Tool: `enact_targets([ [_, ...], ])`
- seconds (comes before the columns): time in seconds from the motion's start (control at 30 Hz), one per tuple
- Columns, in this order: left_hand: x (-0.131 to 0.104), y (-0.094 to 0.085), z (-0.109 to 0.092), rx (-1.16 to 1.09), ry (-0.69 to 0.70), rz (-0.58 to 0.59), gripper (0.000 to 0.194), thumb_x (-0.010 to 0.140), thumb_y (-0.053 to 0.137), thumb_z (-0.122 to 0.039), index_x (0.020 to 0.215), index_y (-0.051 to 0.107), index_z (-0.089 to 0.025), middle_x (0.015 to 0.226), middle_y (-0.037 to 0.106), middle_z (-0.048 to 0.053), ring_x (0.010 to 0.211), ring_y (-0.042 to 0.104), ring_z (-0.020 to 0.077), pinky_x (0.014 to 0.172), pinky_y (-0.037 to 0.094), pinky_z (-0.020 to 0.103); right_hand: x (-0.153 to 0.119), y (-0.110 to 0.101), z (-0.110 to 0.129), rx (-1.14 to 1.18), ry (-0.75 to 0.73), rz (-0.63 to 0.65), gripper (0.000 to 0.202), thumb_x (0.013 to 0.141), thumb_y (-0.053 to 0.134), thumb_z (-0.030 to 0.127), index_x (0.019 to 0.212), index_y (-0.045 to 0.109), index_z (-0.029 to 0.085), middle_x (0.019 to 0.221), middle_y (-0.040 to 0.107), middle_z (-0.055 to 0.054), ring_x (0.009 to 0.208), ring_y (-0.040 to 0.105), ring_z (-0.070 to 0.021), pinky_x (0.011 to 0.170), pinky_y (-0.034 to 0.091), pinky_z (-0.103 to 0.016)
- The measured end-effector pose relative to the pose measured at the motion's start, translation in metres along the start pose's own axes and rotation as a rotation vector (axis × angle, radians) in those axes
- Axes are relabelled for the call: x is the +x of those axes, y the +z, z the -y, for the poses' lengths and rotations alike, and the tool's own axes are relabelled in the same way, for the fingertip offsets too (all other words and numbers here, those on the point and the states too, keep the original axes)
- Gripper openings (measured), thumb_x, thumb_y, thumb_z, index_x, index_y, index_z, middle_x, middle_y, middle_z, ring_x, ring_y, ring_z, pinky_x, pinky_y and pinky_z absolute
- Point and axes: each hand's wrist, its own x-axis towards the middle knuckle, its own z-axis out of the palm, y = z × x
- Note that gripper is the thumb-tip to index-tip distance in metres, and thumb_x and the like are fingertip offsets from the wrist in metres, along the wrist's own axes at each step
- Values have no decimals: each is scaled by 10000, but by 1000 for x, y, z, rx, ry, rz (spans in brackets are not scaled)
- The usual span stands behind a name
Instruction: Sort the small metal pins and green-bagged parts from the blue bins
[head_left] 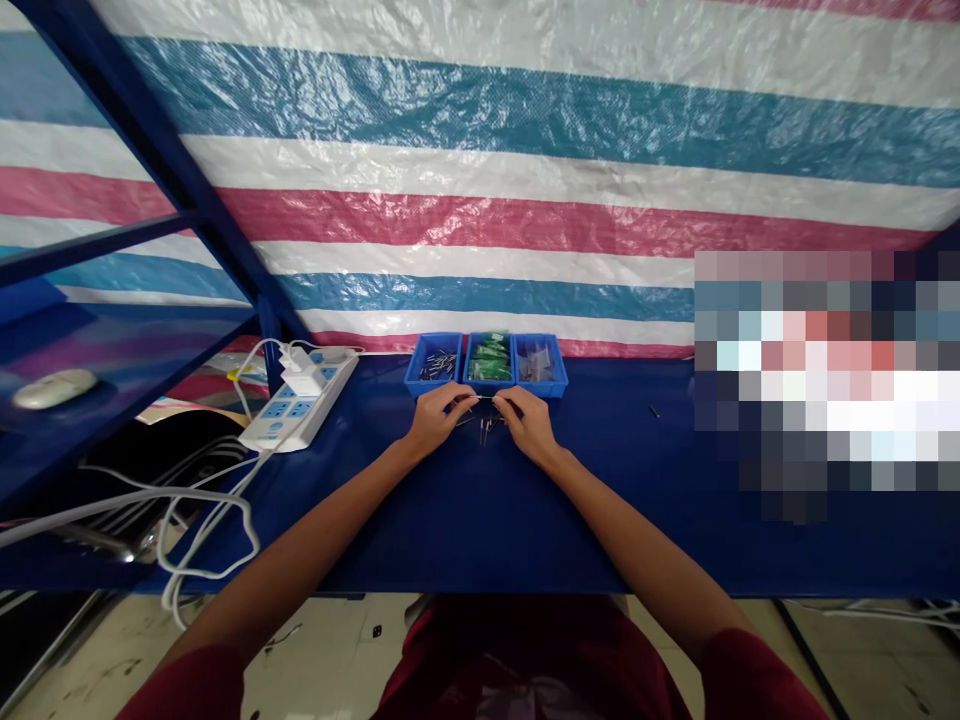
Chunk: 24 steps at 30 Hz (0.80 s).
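Note:
Between my two hands stretches a thin, light-coloured rod-like piece [486, 398], too small to name. The thumb and fingers of my left hand [437, 415] pinch its left end. At its right end, the fingertips of my right hand [527, 417] are closed in the same way. Several slim metal pieces [484, 430] lie on the table just below my fingertips. Right behind my hands stand three blue bins in a row: the left bin [409, 375] has small dark and silvery metal parts, the middle bin [468, 378] green packets, the right bin [562, 380] clear bags.
On the left lies a white power strip [285, 432] with a plug in it, and white cables [217, 500] run off the table's edge. A small dark piece [655, 411] lies to the right on the blue table [600, 440]. Striped sheeting [480, 220] hangs behind.

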Motion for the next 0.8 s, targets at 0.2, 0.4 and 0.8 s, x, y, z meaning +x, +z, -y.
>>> enact_targets([
  [0.2,0,-1,1,28,37,21,248,947,491,-311,807,633,-163,746,670,40,685,621,134,683,491,249,0,1,-1,19,8,-32,275,931,474,381,1039,655,205,826,656,-45,671,593,-159,680,489,-284],
  [0.4,0,-2,1,27,44,39,275,954,473,-308,775,624,-164,727,658,33,672,616,131,669,480,244,0,3,-3,24,0,-18,258,933,465,363,955,669,206,847,662,-54,726,617,-176,694,493,-292],
  [0.8,-1,0,3,30,18,34,248,943,496,-294,802,642,-152,737,667,32,672,616,125,668,474,231,0,3,4,37,0,-24,264,945,456,353,896,655,186,809,652,-48,717,608,-160,678,477,-276],
])
